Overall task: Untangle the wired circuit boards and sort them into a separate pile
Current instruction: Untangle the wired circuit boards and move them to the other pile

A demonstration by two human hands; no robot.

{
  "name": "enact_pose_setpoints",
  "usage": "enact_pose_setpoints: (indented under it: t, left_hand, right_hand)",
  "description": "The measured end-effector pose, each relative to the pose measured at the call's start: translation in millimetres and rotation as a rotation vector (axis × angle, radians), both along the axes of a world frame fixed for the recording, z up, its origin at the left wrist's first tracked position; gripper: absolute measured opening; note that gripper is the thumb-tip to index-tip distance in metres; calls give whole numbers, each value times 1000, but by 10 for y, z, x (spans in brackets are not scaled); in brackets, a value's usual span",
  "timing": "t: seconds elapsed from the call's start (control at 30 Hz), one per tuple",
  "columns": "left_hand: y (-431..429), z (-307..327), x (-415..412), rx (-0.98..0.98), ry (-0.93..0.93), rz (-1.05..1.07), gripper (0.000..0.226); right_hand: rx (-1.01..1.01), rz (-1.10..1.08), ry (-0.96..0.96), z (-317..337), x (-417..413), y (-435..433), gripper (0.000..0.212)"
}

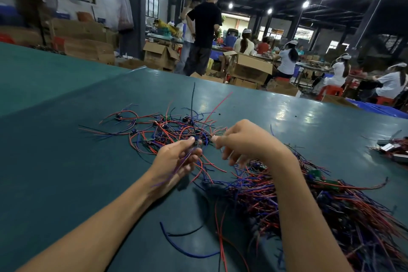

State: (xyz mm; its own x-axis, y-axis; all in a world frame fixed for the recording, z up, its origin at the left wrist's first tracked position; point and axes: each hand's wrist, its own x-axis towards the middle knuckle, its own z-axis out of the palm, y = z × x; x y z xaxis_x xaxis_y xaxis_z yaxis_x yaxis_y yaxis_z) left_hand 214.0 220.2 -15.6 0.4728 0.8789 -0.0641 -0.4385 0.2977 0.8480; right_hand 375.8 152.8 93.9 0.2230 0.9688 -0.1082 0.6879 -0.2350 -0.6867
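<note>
Pinching wired circuit board [196, 143] with left hand [176, 161], wire [212, 139] with right hand [242, 139], likely freeing it from tangle [167, 130] beyond fingertips.

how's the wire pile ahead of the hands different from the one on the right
The pile ahead is small and thinly spread, table showing between its wires; the right pile is far larger and densely heaped. The pile ahead's wires loop every way; the right pile's mostly fan one way. Both mix red and blue wires.
</note>
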Motion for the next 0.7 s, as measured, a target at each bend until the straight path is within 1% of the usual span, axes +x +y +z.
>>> enact_pose_setpoints:
  t: [0.03,0.1,0.17,0.23,0.33,0.4,0.47,0.6,0.7]
  left_hand:
    - [8,9,-3,-20,-44,-30,21]
    - [22,3,10,1,-90,-83,18]
    - [10,-6,8,56,-95,-131,18]
    - [8,-19,5,68,-95,-158,24]
    - [-6,-24,6,67,-67,-154,29]
    - [-30,-17,6,100,-27,-159,22]
    - [-50,-11,-3,142,12,-194,15]
    - [-97,-14,-16,236,78,-304,19]
    - [-148,-35,-6,279,103,-412,18]
  right_hand:
    - [-16,38,52,-26,11,56,36]
    - [19,75,145,-97,17,152,39]
    - [61,110,227,-156,-21,209,44]
    - [112,109,314,-189,-63,256,47]
    - [135,85,420,-187,-69,287,31]
    - [111,82,468,-169,-37,261,23]
    - [121,30,520,-126,40,226,22]
    - [251,-140,629,6,310,159,17]
    - [316,-197,634,51,457,117,17]
